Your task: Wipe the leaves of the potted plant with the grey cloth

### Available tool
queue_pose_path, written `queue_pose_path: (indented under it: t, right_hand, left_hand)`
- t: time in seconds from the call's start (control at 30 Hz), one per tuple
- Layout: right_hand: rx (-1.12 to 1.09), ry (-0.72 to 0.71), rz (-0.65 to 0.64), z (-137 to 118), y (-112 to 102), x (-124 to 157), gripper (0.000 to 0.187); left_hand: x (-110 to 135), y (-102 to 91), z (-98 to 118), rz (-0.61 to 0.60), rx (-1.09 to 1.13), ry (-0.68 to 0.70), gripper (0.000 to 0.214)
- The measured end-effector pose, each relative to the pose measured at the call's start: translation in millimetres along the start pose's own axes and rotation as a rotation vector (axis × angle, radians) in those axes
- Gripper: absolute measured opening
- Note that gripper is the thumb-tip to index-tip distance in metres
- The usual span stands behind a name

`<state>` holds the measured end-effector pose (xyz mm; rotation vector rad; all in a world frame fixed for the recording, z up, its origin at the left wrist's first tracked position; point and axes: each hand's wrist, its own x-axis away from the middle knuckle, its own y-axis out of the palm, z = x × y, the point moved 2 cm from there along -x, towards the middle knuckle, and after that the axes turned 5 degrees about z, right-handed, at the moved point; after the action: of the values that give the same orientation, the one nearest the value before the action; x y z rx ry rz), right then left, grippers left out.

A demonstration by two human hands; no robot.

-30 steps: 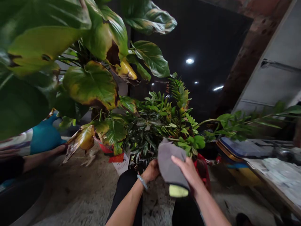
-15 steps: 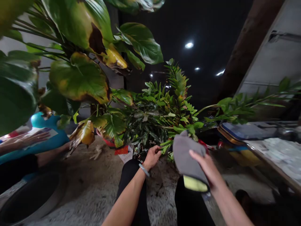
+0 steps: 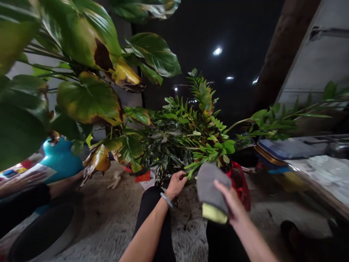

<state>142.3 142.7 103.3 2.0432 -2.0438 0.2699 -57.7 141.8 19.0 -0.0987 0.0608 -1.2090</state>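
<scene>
With fingers pinched, my left hand (image 3: 176, 185) holds the tip of a green plant stem (image 3: 192, 170) low in front of me. A pale bangle circles that wrist. My right hand (image 3: 231, 203) grips a grey cleaning mitt (image 3: 212, 185) with a yellow lower edge; the thumb lies across its front and the other fingers are hidden behind it. The mitt is close to the stem's leaves, and I cannot tell whether it touches them. Behind both hands stands a leafy potted plant (image 3: 207, 134), with a red bag or wrapping (image 3: 241, 185) around its base at the right.
Large yellowing leaves (image 3: 89, 98) hang at the upper left. Another person's hand (image 3: 27, 182) rests by a turquoise object (image 3: 60, 156). A dark round tub (image 3: 43, 233) stands at the lower left. On the right is a table (image 3: 321, 196) with white cloth or paper.
My right hand has moved the mitt slightly left and down, uncovering more of the red wrapping. My left hand keeps its pinch on the stem. The view has shifted a little.
</scene>
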Motion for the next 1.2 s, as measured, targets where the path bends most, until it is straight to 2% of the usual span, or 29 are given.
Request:
queue_pose_path:
  t: [0.03,0.07,0.13,0.2,0.27,0.33,0.37,0.4,0.47,0.53,0.57,0.6,0.63,0.7,0.77,0.8,0.87,0.9,0.97,1.07,1.13,1.2]
  right_hand:
    - [0.067,0.061,-0.111,13,4,14,0.044]
    - [0.115,0.051,-0.126,20,2,24,0.039]
    - [0.172,0.017,-0.103,16,-17,30,0.033]
    - [0.166,0.096,0.027,-5,-44,15,0.035]
    - [-0.044,0.020,0.307,-34,-65,-11,0.039]
    - [-0.249,-0.085,0.480,-52,-66,-36,0.039]
    - [-0.307,-0.109,0.517,-52,-59,-43,0.039]
    - [-0.311,-0.100,0.499,-47,-49,-47,0.038]
    - [-0.228,-0.053,0.368,-22,-25,-39,0.037]
    - [0.067,0.044,0.052,12,-6,-19,0.036]
    - [0.179,0.064,-0.080,26,-3,-8,0.037]
    - [0.239,0.030,-0.120,35,-5,1,0.037]
    - [0.271,0.024,-0.125,40,-12,6,0.038]
    - [0.287,0.062,-0.045,34,-34,1,0.039]
    - [0.225,0.075,0.138,14,-56,-21,0.044]
    - [0.172,0.050,0.285,3,-63,-35,0.047]
    - [0.130,-0.029,0.438,-12,-63,-61,0.050]
    - [0.139,-0.052,0.458,-13,-55,-70,0.048]
    - [0.198,-0.064,0.384,0,-32,-74,0.040]
    - [0.282,-0.036,0.184,40,-2,-47,0.028]
    - [0.315,-0.017,0.074,61,-2,-22,0.025]
    - [0.340,-0.028,0.020,62,-19,-8,0.025]
  left_hand:
    - [0,-1.6,-1,0.011,-0.006,0.013,0.017]
    - [-1,-2.9,-1,0.016,-0.006,0.018,0.017]
    - [0,-4.4,-3,0.012,0.003,0.012,0.020]
    - [1,-3.9,-4,-0.008,0.010,-0.005,0.022]
    - [2,-2.0,-5,-0.039,0.013,-0.028,0.022]
    - [3,-0.2,-5,-0.067,0.001,-0.032,0.020]
    - [4,0.1,-4,-0.074,-0.016,-0.022,0.019]
    - [4,-0.1,-3,-0.071,-0.043,-0.001,0.017]
    - [3,-2.3,-1,-0.045,-0.120,0.059,0.013]
    - [2,-5.5,1,-0.007,-0.199,0.114,0.010]
    - [1,-6.9,1,0.005,-0.230,0.131,0.010]
    - [1,-7.9,1,0.008,-0.248,0.137,0.009]
    - [1,-8.3,1,0.001,-0.256,0.134,0.008]
    - [0,-7.8,-1,-0.015,-0.248,0.108,0.008]
    - [1,-6.4,-3,-0.019,-0.240,0.074,0.008]
    - [1,-5.8,-3,-0.012,-0.245,0.065,0.009]
    - [2,-5.6,-3,0.026,-0.282,0.076,0.009]
    - [3,-6.1,-1,0.053,-0.311,0.096,0.010]
    - [5,-8.1,2,0.114,-0.371,0.125,0.010]
    - [8,-11.2,5,0.163,-0.421,0.117,0.013]
    - [9,-11.7,6,0.150,-0.429,0.106,0.015]
    - [10,-11.1,6,0.120,-0.432,0.106,0.017]
